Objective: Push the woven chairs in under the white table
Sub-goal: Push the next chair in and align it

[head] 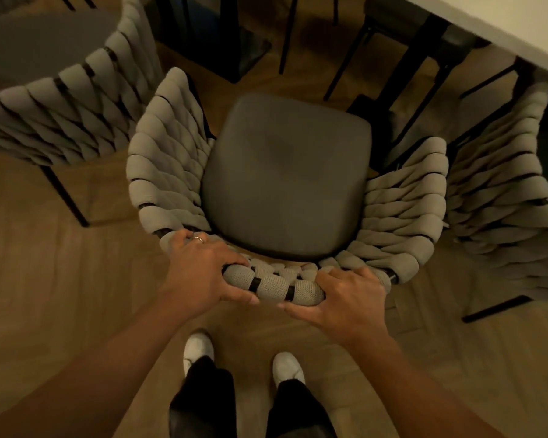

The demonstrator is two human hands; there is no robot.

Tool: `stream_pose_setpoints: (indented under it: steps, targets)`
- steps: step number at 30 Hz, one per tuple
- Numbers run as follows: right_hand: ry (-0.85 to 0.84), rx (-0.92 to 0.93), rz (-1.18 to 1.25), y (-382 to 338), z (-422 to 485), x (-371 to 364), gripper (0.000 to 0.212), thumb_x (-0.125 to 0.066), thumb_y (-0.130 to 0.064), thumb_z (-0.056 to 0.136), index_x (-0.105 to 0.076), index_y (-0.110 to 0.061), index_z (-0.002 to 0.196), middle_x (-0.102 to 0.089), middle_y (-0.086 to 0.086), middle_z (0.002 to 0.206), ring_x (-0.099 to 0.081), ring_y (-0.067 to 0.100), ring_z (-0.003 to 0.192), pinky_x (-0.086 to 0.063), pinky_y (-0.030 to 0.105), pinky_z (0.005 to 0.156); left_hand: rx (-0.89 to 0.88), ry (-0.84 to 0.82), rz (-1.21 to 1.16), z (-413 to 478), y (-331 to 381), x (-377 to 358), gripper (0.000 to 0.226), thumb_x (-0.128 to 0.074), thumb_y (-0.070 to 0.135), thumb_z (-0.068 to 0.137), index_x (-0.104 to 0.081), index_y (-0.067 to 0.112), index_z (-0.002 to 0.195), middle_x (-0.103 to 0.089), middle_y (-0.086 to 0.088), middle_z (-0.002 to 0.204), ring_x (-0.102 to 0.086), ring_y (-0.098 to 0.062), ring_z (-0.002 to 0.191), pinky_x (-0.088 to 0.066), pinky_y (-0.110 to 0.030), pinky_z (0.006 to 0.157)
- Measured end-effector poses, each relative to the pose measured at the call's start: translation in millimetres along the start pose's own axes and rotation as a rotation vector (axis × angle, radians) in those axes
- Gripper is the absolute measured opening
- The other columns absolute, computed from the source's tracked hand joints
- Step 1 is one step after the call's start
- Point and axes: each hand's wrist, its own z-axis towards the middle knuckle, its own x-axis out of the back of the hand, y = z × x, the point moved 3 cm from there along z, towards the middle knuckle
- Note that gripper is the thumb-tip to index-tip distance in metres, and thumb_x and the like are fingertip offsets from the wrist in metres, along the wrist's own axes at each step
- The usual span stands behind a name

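- My left hand (pixel 200 270) reaches forward and down, arm nearly straight. Its grip is wrapped round the top rail of the middle woven chair (pixel 168 172), with the fingers curled over the far side and the thumb lying along the near side.
- A ring (pixel 198 239) shows on one finger of that hand.
- My right hand (pixel 348 298) holds the same rail just to the right. Its grip is closed the same way, with the fingers over the top and the thumb pointing left along the near face.
- A short stretch of knitted rail lies between my two hands.
- The chair stands on the wooden floor (pixel 60 279) right in front of me, its back towards me, and its dark seat cushion (pixel 285 178) faces the white worktop (pixel 503 30) at the far right.
- The seat lies nearer than the worktop's edge, not under it.
- The left woven chair (pixel 76 99) stands close on one side and the right woven chair (pixel 500 191) on the other, its far side passing under the worktop.
- My white shoes (pixel 198 346) stand just behind the chair.
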Motion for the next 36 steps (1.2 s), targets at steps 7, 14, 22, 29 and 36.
stream_pose_setpoints:
  steps: [7, 14, 22, 29, 36]
  targets:
    - [0.019, -0.121, -0.007, -34.3, 37.5, -10.7, 0.080, -0.040, -0.099, 0.068, -0.060, -0.022, 0.058, -0.056, -0.006, 0.055, -0.053, 0.015, 0.051, -0.041, 0.034, 0.067, -0.110, -0.037, 0.051, 42.4, -46.7, 23.7, 0.096, -0.019, 0.103, 0.042, -0.066, 0.048, 0.106, -0.067, 0.017, 0.105, -0.053, -0.014, 0.108, -0.017, -0.044, 0.101]
    - [0.025, -0.194, -0.014, -44.3, 75.9, -13.5, 0.077, -0.042, -0.099, 0.067, -0.059, -0.025, 0.058, -0.056, -0.007, 0.055, -0.050, 0.012, 0.051, -0.043, 0.034, 0.066, -0.181, -0.041, 0.061, 87.7, -69.6, 42.2, 0.097, -0.019, 0.103, 0.041, -0.067, 0.047, 0.105, -0.067, 0.017, 0.104, -0.053, -0.015, 0.107, -0.014, -0.041, 0.099]
    - [0.061, -0.252, -0.018, -27.6, 133.2, -17.1, 0.078, -0.041, -0.100, 0.067, -0.058, -0.024, 0.057, -0.055, -0.007, 0.054, -0.050, 0.013, 0.049, -0.041, 0.034, 0.067, -0.237, -0.097, 0.112, 161.1, -76.7, 60.7, 0.090, -0.029, 0.101, 0.041, -0.062, 0.049, 0.108, -0.062, 0.021, 0.102, -0.050, -0.011, 0.107, -0.012, -0.041, 0.099]
    - [0.000, -0.317, -0.012, -3.6, 184.9, -19.0, 0.082, -0.036, -0.102, 0.066, -0.066, -0.025, 0.067, -0.061, -0.006, 0.064, -0.055, 0.015, 0.057, -0.043, 0.036, 0.072, -0.268, -0.112, 0.132, 226.4, -74.8, 78.3, 0.093, -0.024, 0.103, 0.040, -0.061, 0.050, 0.107, -0.061, 0.022, 0.101, -0.050, -0.010, 0.105, -0.016, -0.043, 0.102]
    - [-0.046, -0.326, -0.010, 3.5, 209.2, -18.9, 0.083, -0.037, -0.101, 0.067, -0.067, -0.023, 0.070, -0.063, -0.003, 0.068, -0.056, 0.018, 0.058, -0.044, 0.038, 0.072, -0.280, -0.116, 0.098, 253.3, -77.6, 86.5, 0.096, -0.020, 0.104, 0.040, -0.063, 0.048, 0.105, -0.062, 0.022, 0.103, -0.050, -0.011, 0.106, -0.016, -0.044, 0.103]
